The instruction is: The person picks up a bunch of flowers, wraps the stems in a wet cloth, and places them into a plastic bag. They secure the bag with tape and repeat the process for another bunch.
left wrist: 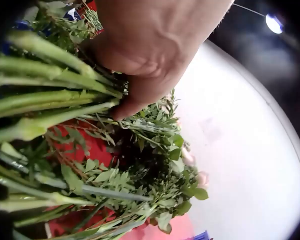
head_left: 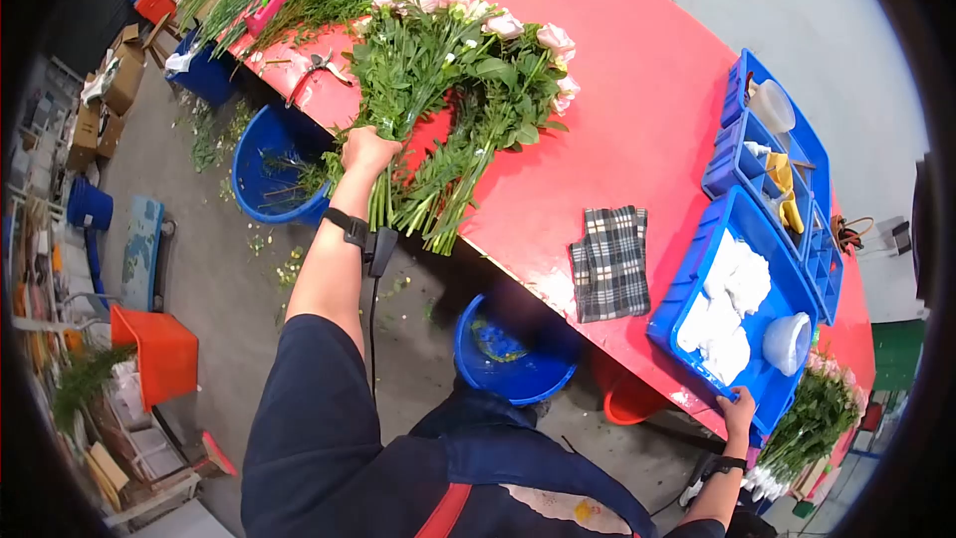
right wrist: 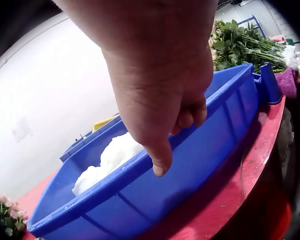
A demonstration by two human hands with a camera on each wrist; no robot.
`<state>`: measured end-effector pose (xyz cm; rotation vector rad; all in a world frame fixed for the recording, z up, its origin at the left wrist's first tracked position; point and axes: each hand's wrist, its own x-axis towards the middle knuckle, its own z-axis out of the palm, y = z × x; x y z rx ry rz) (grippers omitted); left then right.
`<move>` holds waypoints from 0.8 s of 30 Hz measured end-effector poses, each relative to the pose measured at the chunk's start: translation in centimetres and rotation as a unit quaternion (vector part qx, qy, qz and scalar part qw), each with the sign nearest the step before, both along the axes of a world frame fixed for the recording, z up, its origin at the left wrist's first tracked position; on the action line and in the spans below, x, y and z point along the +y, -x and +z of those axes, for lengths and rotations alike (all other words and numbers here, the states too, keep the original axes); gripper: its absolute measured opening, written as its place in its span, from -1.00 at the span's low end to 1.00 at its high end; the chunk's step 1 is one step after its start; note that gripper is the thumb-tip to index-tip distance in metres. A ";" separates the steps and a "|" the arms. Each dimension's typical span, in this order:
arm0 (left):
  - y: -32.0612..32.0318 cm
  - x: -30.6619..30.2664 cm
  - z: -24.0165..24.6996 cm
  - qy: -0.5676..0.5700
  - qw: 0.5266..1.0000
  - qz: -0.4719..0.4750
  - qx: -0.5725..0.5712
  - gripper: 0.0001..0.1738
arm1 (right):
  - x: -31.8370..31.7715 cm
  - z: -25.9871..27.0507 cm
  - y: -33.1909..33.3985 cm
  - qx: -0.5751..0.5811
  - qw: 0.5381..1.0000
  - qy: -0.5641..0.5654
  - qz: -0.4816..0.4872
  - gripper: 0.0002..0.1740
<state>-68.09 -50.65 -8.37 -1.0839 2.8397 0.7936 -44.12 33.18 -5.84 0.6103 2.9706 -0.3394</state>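
My left hand (head_left: 370,151) grips the green stems of a bouquet (head_left: 398,70) with pale pink roses and leafy foliage, near the table's edge. Beside it lies a second pink-rose bouquet (head_left: 513,90); its cut stems fan out below. In the left wrist view, thick stems (left wrist: 45,102) stick out from under the hand. At the other end, my right hand (head_left: 737,410) holds the near rim of a blue plastic tray (head_left: 677,284), the thumb down its outer wall in the right wrist view. White wet-looking wads (head_left: 732,284) and a white bowl (head_left: 787,344) sit inside.
A folded plaid cloth (head_left: 609,264) lies on the red table (head_left: 637,70). Behind the tray stands a blue divided organizer (head_left: 742,154). Red-handled pruning shears (head_left: 317,72) and loose greenery (head_left: 319,0) are at the far left. Blue tubs (head_left: 264,174) stand below the edge; more flowers (head_left: 817,413) lie right.
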 end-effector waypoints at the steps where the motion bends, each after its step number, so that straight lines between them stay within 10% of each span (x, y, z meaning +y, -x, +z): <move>1: 0.2 -0.7 0.4 -0.002 1.000 0.006 0.030 -0.49 | 0.1 -0.3 -0.1 0.014 1.000 -0.001 0.005 -0.63; 7: -1.2 -2.3 4.2 -0.139 0.967 0.032 0.213 -0.62 | -0.5 -0.2 -0.2 0.011 1.000 0.002 -0.004 -0.63; 17: -10.0 2.7 15.1 -0.586 0.694 0.007 0.418 -0.75 | -5.5 5.4 2.3 -0.028 0.984 -0.138 0.110 -0.51; 20: -13.4 6.5 16.6 -0.664 0.600 0.002 0.446 -0.64 | -18.4 10.4 5.6 0.048 0.983 0.125 0.121 -0.58; 24: -18.4 13.2 17.2 -0.771 0.466 -0.054 0.431 -0.56 | -31.9 12.0 8.1 -0.119 0.803 0.494 0.312 -0.65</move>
